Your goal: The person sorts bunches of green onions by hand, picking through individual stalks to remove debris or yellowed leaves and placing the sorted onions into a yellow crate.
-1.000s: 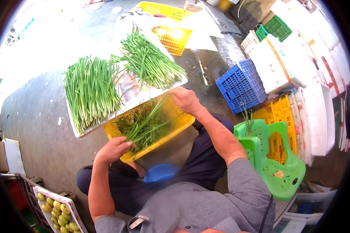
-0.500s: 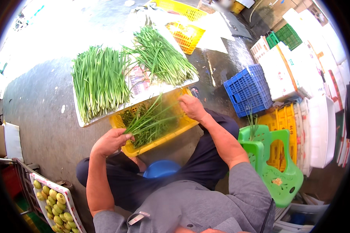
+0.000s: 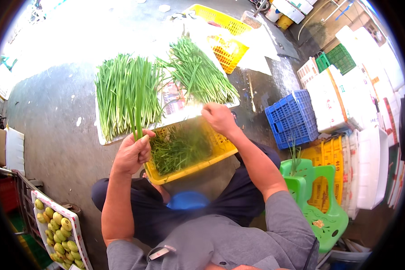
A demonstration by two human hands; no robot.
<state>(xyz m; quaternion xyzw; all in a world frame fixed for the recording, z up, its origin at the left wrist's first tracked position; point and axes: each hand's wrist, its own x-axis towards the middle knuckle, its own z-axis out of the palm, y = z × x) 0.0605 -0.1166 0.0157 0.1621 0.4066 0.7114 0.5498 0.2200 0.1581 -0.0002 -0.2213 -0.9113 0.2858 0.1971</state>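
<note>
My left hand (image 3: pixel 132 154) is closed round the lower stems of a small bunch of garlic chives (image 3: pixel 138 105), which points up and away over the left pile. My right hand (image 3: pixel 218 118) is over the far right part of a yellow crate (image 3: pixel 191 170), fingers curled; I cannot make out whether anything is in them. Loose, tangled green leaves (image 3: pixel 177 150) lie in the crate. Just beyond stands a white tray (image 3: pixel 181 116) with a left pile of chives (image 3: pixel 114 92) and a right pile of chives (image 3: pixel 201 74).
A blue basin (image 3: pixel 187 200) is between my legs. To the right are a green chair (image 3: pixel 321 229), a blue crate (image 3: pixel 291 119) and stacked white foam boxes (image 3: pixel 324 96). A tray of green-yellow fruit (image 3: pixel 60 234) stands at the lower left; another yellow crate (image 3: pixel 229 51) is farther off.
My left hand has turned the chives from slanting right over the crate to nearly upright. My right hand stays near the crate's far right. The whole view has shifted slightly.
</note>
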